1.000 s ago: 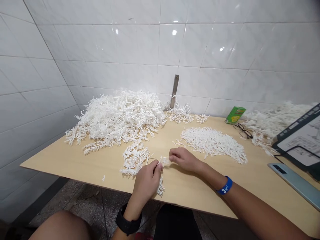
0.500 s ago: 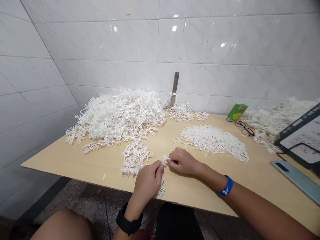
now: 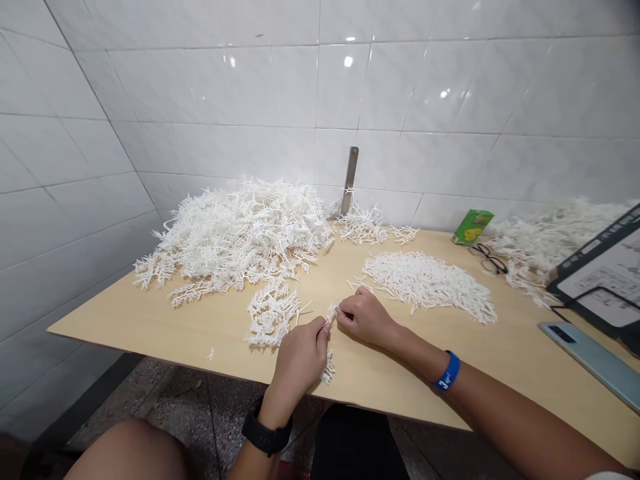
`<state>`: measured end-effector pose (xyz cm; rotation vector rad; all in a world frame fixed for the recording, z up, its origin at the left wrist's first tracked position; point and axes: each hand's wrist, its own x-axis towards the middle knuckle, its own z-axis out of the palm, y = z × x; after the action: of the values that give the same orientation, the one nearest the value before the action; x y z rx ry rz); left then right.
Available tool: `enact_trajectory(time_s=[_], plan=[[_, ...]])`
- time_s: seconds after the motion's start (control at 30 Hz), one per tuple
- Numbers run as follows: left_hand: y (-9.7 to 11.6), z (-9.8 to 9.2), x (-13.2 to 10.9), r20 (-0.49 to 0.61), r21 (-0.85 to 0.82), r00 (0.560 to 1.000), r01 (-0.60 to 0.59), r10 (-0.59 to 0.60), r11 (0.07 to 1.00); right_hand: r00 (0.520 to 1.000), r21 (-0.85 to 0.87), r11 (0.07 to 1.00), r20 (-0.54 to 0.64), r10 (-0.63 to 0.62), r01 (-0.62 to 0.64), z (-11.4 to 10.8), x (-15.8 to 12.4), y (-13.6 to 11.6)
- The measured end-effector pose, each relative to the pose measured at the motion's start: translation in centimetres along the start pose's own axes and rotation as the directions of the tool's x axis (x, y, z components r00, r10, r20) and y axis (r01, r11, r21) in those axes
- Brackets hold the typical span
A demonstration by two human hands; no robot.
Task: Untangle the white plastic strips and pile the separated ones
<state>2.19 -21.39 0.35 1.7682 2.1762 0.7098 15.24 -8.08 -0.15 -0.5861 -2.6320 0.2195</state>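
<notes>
While small white plastic sprig (image 3: 331,313) is pinched between left hand (image 3: 299,360) and right hand (image 3: 364,319), both grips noted clamped on it; piece held over desk (image 3: 150,327), just beside loose sprig heap (image 3: 272,312); second sprig (image 3: 327,368) seen below left hand.

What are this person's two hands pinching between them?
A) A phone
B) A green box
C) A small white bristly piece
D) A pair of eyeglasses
C: the small white bristly piece sits between the fingers of the left hand and the right hand, and it looks like the big white heap.
</notes>
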Motion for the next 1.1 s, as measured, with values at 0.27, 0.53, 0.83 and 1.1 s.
enact_trajectory(time_s=[0.27, 0.53, 0.83, 1.1], plan=[[0.0, 0.0, -0.5, 0.026, -0.075, 1.0, 0.005, -0.003, 0.997, 0.961, -0.062, 0.968, -0.152, 0.231, -0.243, -2.1, 0.3, 2.5], [-0.3, 0.1, -1.4, -0.013, -0.174, 0.998, 0.065, -0.068, 0.983, 0.911, -0.066, 0.922, -0.197, 0.362, -0.381, -3.5, -0.3, 5.5], [-1.3, -0.3, -1.1, -0.086, -0.569, 0.985, 0.072, -0.147, 0.819, 0.853, 0.018, 0.859, -0.109, 0.51, -0.511, -3.3, -0.4, 5.8], [-1.4, -0.5, -1.3, -0.116, -0.625, 0.981, 0.051, -0.158, 0.779, 0.831, 0.032, 0.836, -0.094, 0.548, -0.548, -2.8, -0.5, 6.0]])
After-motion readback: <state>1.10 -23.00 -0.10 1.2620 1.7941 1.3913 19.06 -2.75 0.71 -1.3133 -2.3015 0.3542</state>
